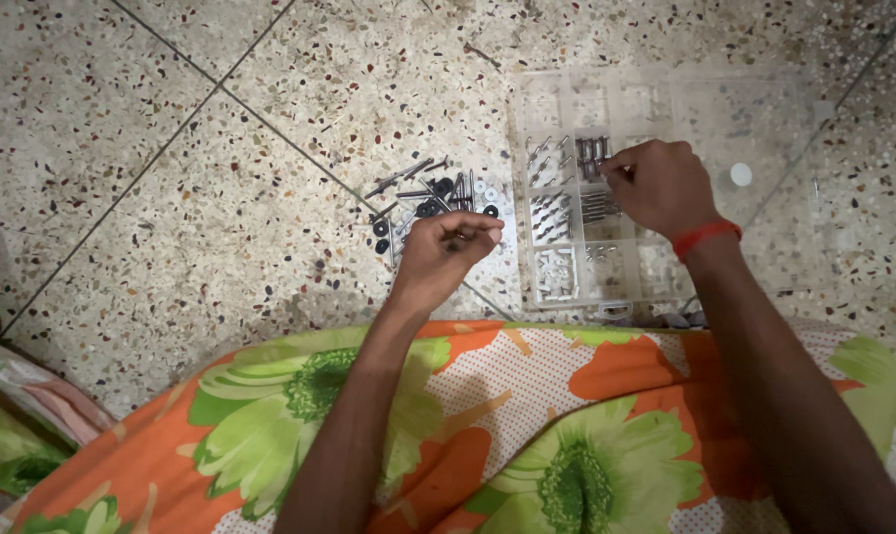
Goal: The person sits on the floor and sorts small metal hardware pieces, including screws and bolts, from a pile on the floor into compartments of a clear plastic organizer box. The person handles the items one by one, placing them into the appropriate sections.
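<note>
A clear plastic compartment box [666,188] lies flat on the speckled terrazzo floor [171,178] in the upper right of the frame, its long axis running left to right. The right hand [661,188] is over the box's middle compartments, fingers pinched narrow on a dark screw [606,170]; which way the screw points is too small to tell. The left hand [446,252], near the frame's centre, is curled with fingertips closed on a small dark piece that cannot be made out. Just above it lies a loose pile of screws and washers [433,198], the screws pointing in mixed directions. A red thread [707,237] circles the right wrist.
</note>
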